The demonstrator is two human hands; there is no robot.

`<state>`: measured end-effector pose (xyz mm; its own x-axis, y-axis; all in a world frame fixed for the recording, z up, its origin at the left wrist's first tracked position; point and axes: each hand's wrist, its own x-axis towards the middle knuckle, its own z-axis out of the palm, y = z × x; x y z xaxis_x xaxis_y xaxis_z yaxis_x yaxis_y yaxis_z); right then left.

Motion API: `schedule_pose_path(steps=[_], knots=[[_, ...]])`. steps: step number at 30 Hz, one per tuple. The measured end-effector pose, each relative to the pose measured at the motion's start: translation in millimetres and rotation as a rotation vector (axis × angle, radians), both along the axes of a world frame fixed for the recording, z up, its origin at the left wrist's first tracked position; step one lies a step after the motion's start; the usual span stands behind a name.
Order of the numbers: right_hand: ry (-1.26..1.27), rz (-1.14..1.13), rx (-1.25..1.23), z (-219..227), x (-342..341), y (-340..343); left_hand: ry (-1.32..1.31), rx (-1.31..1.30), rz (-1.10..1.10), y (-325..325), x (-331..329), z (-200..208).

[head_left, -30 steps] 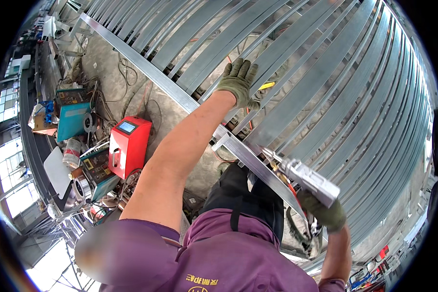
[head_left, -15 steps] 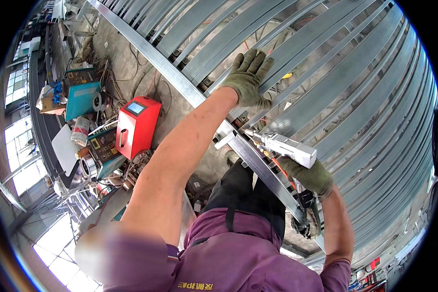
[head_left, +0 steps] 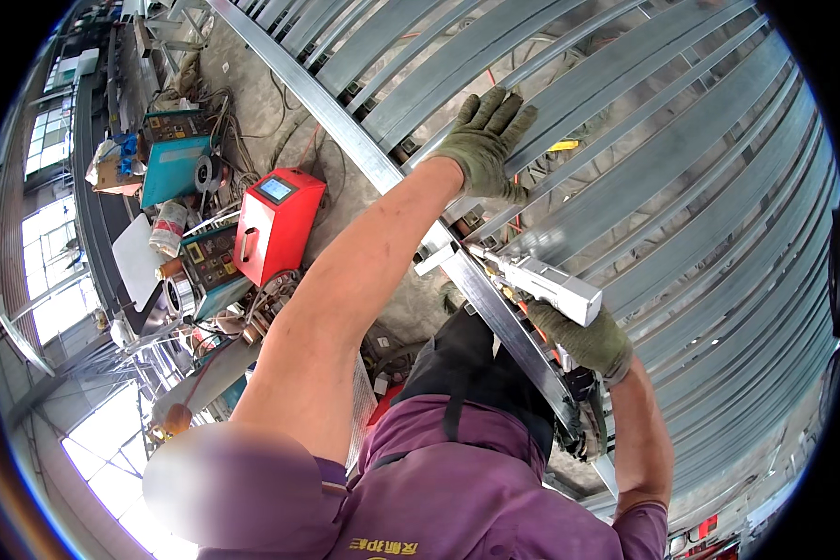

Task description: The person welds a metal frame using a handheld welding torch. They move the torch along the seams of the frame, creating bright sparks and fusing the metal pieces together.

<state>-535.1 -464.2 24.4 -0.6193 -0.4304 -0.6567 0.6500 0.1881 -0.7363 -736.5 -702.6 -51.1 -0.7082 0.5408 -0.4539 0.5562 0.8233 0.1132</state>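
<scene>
My left hand (head_left: 485,147), in a green work glove, lies with fingers spread on the grey metal slats (head_left: 551,114) of a large panel. My gloved right hand (head_left: 590,343) is wrapped round the handle of a silver, box-bodied welding gun (head_left: 553,287). The gun's narrow nozzle points up and left, to the slat ends by the bright edge rail (head_left: 313,98). Whether the nozzle tip touches metal is too small to tell. A cable and an orange-red hose run along the gun's underside, partly hidden by my hand.
Left of the panel stands a red box with a small screen (head_left: 280,224). Teal machines (head_left: 173,168), wire spools and tangled cables lie beyond it. A square metal bar (head_left: 504,322) runs between my legs and the gun. Something yellow (head_left: 563,146) shows beneath the slats.
The surroundings on the left have shifted slightly rightward in view. My left hand still lies spread on the slats, and my right still grips the welding gun in nearly the same place.
</scene>
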Motion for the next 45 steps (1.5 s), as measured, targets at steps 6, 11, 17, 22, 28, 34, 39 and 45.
schedule_pose_path(steps=[6,11,17,22,28,34,39,45], knots=[[0.071,-0.002,0.026,-10.5,7.0,0.6,0.013,0.001,-0.016,-0.9,-2.0,-5.4],[0.069,-0.003,-0.011,-9.0,4.3,2.0,0.018,0.004,-0.003,0.0,-1.4,-5.5],[0.111,0.021,0.014,-7.7,2.2,2.4,0.018,0.034,0.0,-2.0,-1.3,-8.1],[0.126,0.034,-0.003,-14.0,4.4,4.3,0.035,0.029,-0.006,-1.5,-1.5,-8.7],[0.121,0.057,-0.012,-12.6,2.4,6.8,0.049,0.014,-0.006,-1.5,-1.9,-12.3],[0.086,0.039,0.012,-6.6,2.4,6.5,0.075,0.014,-0.013,-3.9,-0.3,-15.8],[0.107,0.026,0.01,-3.1,3.1,6.1,0.044,-0.004,-0.015,-2.7,-1.8,-10.4],[0.089,0.027,-0.005,-5.9,4.8,7.7,0.032,0.002,-0.005,-2.8,-1.6,-8.3]])
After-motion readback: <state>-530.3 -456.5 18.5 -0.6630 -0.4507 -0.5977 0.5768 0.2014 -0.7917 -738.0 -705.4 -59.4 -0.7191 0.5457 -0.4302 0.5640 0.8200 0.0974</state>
